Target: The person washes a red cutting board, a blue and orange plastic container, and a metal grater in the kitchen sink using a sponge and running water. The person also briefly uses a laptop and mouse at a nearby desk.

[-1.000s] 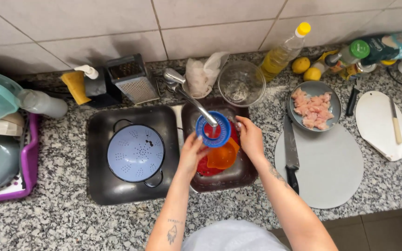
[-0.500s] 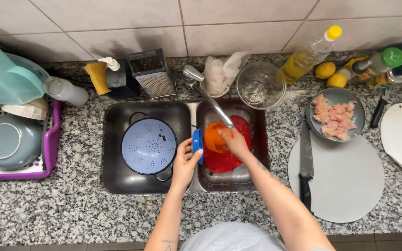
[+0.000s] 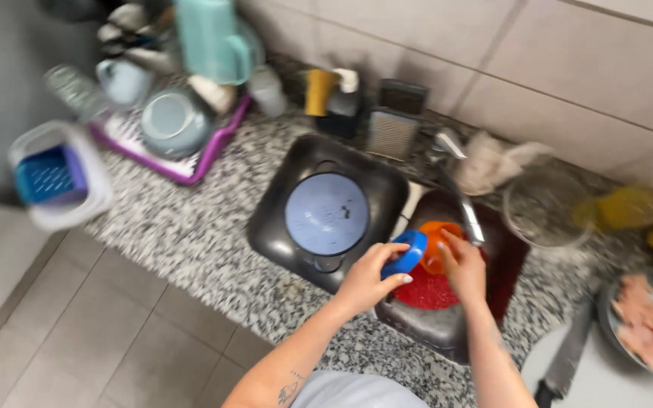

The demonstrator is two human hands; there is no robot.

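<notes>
My left hand (image 3: 364, 281) grips a blue round lid (image 3: 406, 253), fingers curled on its rim, over the sink (image 3: 447, 332). My right hand (image 3: 464, 266) is closed on an orange cup (image 3: 434, 243) under the faucet (image 3: 468, 217). A red dish (image 3: 425, 291) lies below; a blue colander (image 3: 326, 213) sits in the left basin.

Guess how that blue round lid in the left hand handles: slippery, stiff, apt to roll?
The blue lid looks like thin rigid plastic, so probably stiff and light. It is held over the sink by the faucet, so it may be wet and slick. The left hand pinches its rim; being round, it would likely roll if dropped on edge.
</notes>
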